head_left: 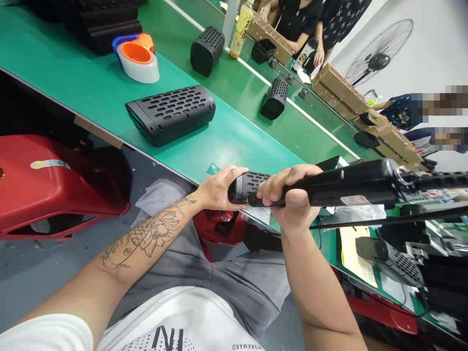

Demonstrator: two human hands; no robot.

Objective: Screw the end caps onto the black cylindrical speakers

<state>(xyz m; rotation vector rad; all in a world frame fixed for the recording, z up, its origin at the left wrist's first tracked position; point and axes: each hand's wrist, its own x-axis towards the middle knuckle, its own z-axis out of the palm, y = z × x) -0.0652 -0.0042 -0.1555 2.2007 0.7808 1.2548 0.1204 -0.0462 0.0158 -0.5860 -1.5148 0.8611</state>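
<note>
I hold a long black speaker housing point(329, 187) with a perforated grille, level above my lap, at the edge of the green bench point(91, 92). My left hand point(218, 190) cups its rounded left end, fingers closed round it. My right hand point(288, 195) is wrapped round the body further right, thumb underneath. A white label point(354, 200) shows on the housing's underside. The far right end of the housing blends into a cluttered fixture point(424, 195).
Another long black housing point(171, 114) lies on the bench, with two short perforated ones point(206, 49) point(275, 98) beyond. An orange and white tape dispenser point(138, 58), a drink bottle point(241, 25), cardboard boxes point(341, 90), a fan and other people lie further off. A red stool point(54, 180) stands at my left.
</note>
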